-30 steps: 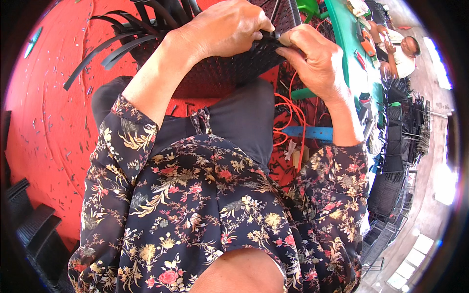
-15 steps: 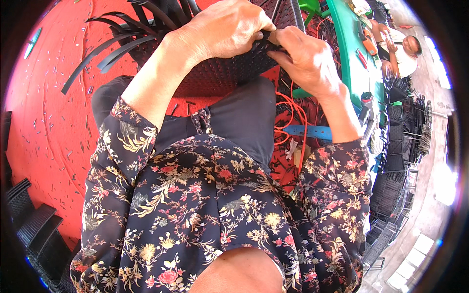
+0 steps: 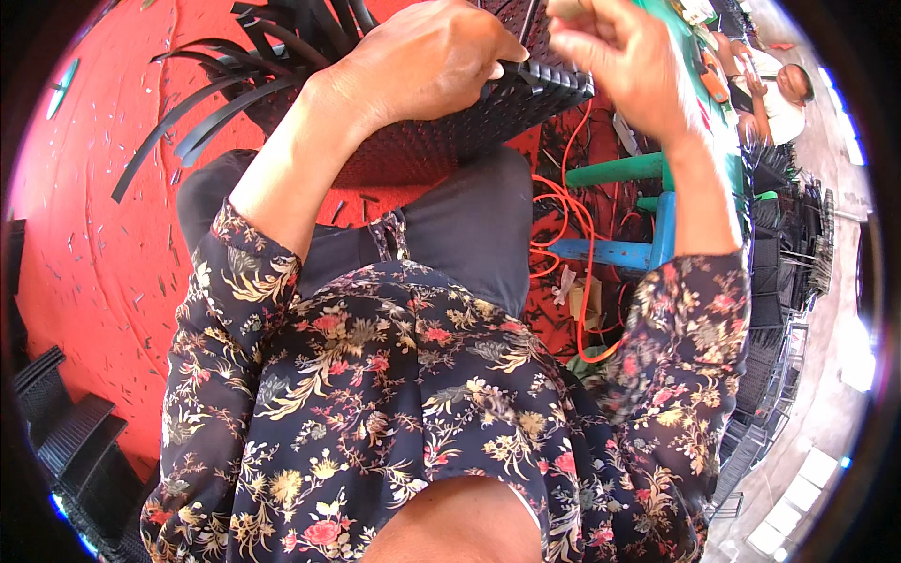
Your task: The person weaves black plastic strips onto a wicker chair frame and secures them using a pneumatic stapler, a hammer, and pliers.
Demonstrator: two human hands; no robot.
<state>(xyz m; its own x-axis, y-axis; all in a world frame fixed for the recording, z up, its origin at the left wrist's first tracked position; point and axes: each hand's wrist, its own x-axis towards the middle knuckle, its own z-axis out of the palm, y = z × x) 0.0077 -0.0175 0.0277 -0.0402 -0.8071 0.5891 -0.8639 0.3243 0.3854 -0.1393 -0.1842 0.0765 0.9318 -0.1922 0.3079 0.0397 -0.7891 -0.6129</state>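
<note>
A black woven plastic panel (image 3: 441,141) rests on my lap, its thick edge pointing right. My left hand (image 3: 427,66) lies on top of it and grips that edge with curled fingers. Loose black strips (image 3: 216,103) fan out from the panel's far left end. My right hand (image 3: 624,61) is lifted just off the panel's right corner, its fingers curled near the top of the picture. A thin black strip (image 3: 528,17) rises between the two hands. The picture's edge hides whether the right fingers pinch it.
An orange cord (image 3: 572,253) loops over a blue and green frame (image 3: 648,239) to my right. The red floor (image 3: 94,235) is littered with small black scraps. Stacked black woven pieces (image 3: 66,441) sit lower left and along the right (image 3: 793,235). Another person (image 3: 774,89) sits upper right.
My right hand has let go of the panel's right edge and risen up and to the right. The left hand keeps its grip on the panel.
</note>
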